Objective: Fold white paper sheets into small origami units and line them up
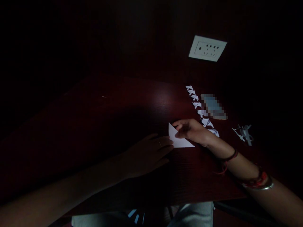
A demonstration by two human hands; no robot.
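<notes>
A white sheet of paper folded into a triangle (182, 143) lies on the dark red table. My right hand (193, 130) pinches its slanted upper edge between thumb and fingers. From the left, my left hand (151, 151) reaches in low and flat, fingers stretched out, the fingertips touching the paper's left edge. Just beyond my right hand a row of small folded paper pieces (202, 113) runs away toward the back. The nearest folded piece is partly hidden behind my right wrist.
A phone (214, 107) with a blurred-out screen lies right of the paper row. Farther right is a bundled cable (246, 134). A white socket panel (207, 48) sits on the back wall. The table's front edge runs above my lap; the surroundings are very dark.
</notes>
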